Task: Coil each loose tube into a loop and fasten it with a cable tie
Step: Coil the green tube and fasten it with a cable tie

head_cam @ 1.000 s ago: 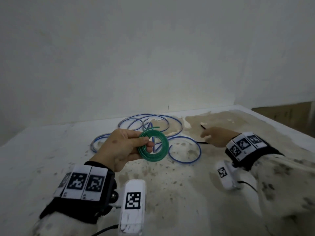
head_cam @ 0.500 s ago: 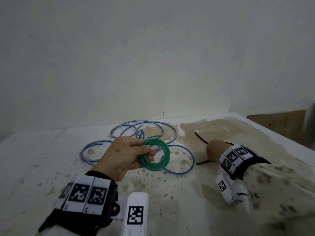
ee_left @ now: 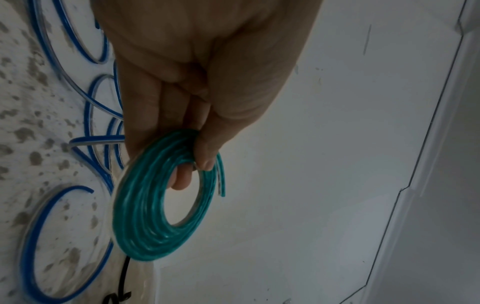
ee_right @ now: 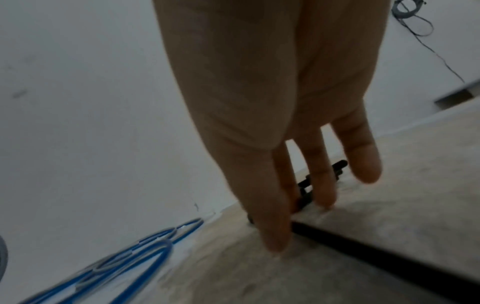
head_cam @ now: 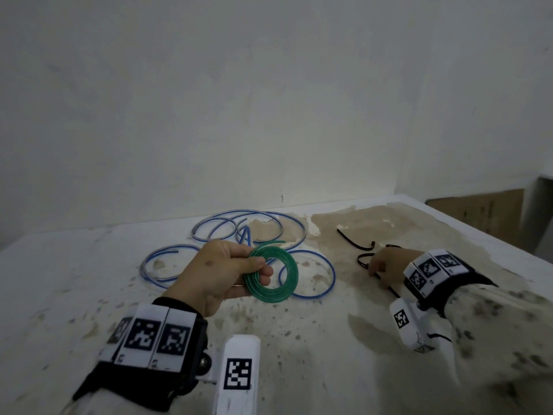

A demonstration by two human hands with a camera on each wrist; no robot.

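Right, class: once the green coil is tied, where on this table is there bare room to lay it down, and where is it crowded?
Free: the near stretch of table between the two wrists, and the left part beyond the blue tubes. Crowded: the middle back, where those tubes sprawl behind the green coil held by the left hand, and the stained right side, where the right hand reaches among black cable ties.

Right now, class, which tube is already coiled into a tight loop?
The green tube, pinched in the left hand; the blue tubes lie loose on the table.
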